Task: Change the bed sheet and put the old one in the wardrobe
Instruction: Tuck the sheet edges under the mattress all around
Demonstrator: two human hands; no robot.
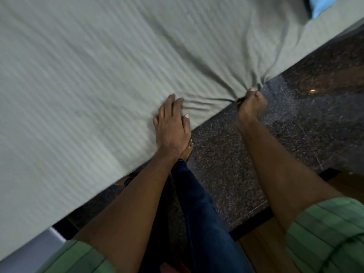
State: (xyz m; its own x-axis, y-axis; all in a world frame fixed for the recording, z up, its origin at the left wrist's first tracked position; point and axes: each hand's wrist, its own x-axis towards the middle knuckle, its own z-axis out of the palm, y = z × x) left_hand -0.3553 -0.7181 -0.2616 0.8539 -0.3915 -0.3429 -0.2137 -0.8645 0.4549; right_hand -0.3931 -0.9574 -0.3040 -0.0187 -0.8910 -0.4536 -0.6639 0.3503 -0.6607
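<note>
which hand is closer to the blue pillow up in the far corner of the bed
Right. The right hand pinches the sheet at the bed's edge, on the blue pillow's side. The left hand lies flat on the sheet, further from it.

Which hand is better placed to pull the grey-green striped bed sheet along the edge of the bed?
Probably the right hand: it already pinches the grey-green striped bed sheet at the edge, with creases running to it. The left hand only rests flat on top.
</note>
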